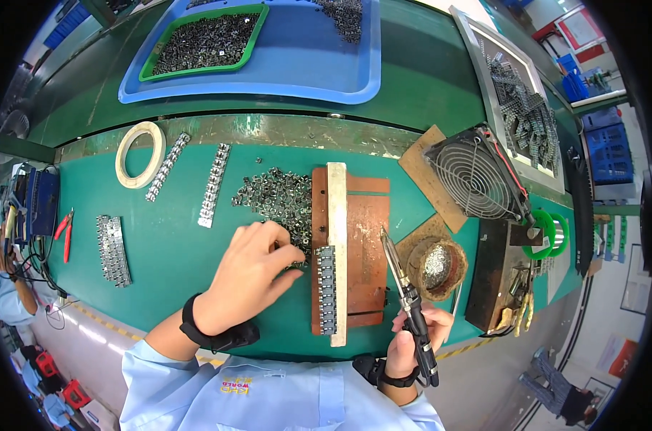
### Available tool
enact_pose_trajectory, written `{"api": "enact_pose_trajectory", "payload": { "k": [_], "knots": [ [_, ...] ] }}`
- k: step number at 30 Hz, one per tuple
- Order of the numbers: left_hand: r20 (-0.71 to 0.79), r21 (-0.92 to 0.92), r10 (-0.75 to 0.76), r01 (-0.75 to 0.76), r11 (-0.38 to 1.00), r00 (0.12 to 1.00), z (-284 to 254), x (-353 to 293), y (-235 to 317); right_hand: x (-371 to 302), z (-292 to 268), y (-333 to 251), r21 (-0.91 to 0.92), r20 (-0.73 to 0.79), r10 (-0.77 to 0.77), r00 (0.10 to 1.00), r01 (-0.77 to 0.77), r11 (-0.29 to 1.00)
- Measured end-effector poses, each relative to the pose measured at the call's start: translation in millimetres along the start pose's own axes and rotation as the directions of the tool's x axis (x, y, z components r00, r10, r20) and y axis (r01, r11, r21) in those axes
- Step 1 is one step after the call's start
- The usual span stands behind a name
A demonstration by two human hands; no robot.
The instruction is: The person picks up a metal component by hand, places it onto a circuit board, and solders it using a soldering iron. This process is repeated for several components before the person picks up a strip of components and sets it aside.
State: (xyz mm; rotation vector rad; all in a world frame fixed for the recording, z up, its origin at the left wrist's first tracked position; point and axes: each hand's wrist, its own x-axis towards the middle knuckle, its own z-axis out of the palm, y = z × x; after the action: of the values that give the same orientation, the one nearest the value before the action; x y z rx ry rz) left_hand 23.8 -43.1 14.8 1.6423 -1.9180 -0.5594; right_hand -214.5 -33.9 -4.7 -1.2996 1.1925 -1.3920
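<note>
My left hand (250,269) is at the near edge of a pile of small metal-and-black components (272,197). Its fingers are curled and thumb and forefinger come close together; whatever they pinch is hidden. In my right hand (417,336) is a soldering iron (411,302), its tip pointing away from me over a brown board (368,244). A pale straight bar (337,251) lies along that board. On the board's left part, against the bar, sits a dark strip of joined parts (326,291).
Right of the iron stand a round brown pot (436,267), a fan (477,179), a dark metal box (495,276) and a green solder spool (550,235). Leftward lie a tape roll (122,161), component strips (212,185) and red pliers (66,235). A blue tray (304,65) is at the back.
</note>
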Motion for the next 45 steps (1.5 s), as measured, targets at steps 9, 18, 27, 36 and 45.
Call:
{"api": "enact_pose_trajectory", "payload": {
  "k": [9,18,27,36,45],
  "knots": [
    [-0.024,0.032,0.025,-0.024,0.999,0.999,13.5,-0.2,1.9,0.0,-2.1,2.1,-0.012,0.001,-0.038,0.999,0.038,0.999],
    [-0.062,0.059,0.032,-0.028,0.998,0.998,14.1,-0.2,-0.9,0.5,0.2,-1.4,-0.025,-0.013,-0.003,1.0,0.003,1.0],
    [-0.169,-0.074,-0.055,0.043,0.996,0.984,5.9,-0.5,-4.5,1.2,2.2,-3.4,-0.02,-0.034,0.002,0.999,-0.002,1.0],
    [0.037,-0.514,-0.289,0.266,0.815,0.957,3.8,-1.5,-1.3,2.1,3.6,-2.6,-0.001,-0.041,-0.009,0.999,0.009,1.0],
    [0.469,-0.801,-0.415,0.573,0.173,0.78,-3.1,-1.7,-0.4,1.0,1.1,-0.9,-0.007,-0.043,0.014,0.999,-0.015,1.0]
  ]
}}
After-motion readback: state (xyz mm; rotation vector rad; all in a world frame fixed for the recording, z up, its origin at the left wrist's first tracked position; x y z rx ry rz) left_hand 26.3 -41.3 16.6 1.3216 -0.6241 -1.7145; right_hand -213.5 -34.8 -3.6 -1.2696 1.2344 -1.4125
